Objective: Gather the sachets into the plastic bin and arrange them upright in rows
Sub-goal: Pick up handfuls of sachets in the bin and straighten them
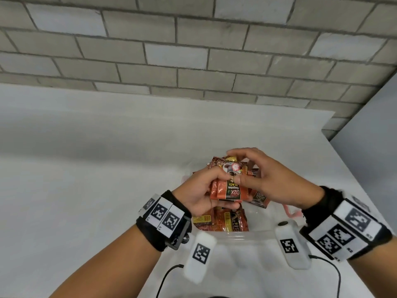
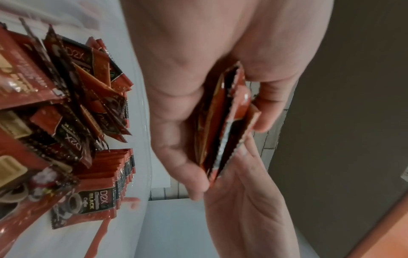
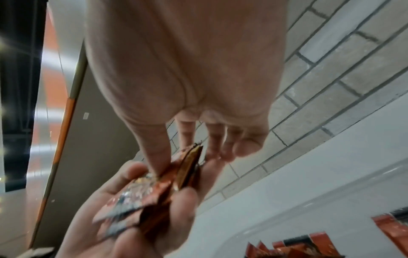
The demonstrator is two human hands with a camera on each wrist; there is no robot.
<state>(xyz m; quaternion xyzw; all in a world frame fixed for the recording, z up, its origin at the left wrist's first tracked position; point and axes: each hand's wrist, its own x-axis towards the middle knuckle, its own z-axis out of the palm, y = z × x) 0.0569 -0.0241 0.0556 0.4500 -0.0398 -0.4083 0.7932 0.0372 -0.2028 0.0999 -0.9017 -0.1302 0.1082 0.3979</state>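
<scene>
Above the plastic bin (image 1: 236, 235), two hands hold one small stack of sachets (image 1: 227, 190).
Left hand (image 1: 199, 196) grips the stack; right hand (image 1: 272, 181) pinches its top. More sachets (image 1: 221, 220), too many to count, lie inside the bin.

We wear a black fabric band on our left wrist (image 1: 160, 222) and another on our right wrist (image 1: 335, 220), our forearms bare of sleeves. White panels printed with black square code markers (image 1: 165, 217) wrap each band. A white rounded pod carrying one such marker (image 1: 199, 253) hangs below the left band beside a black bracket with a silver screw (image 1: 185, 238); a matching pod (image 1: 290, 244) sits by the right. A thin black cable (image 1: 169, 276) trails from each.
</scene>
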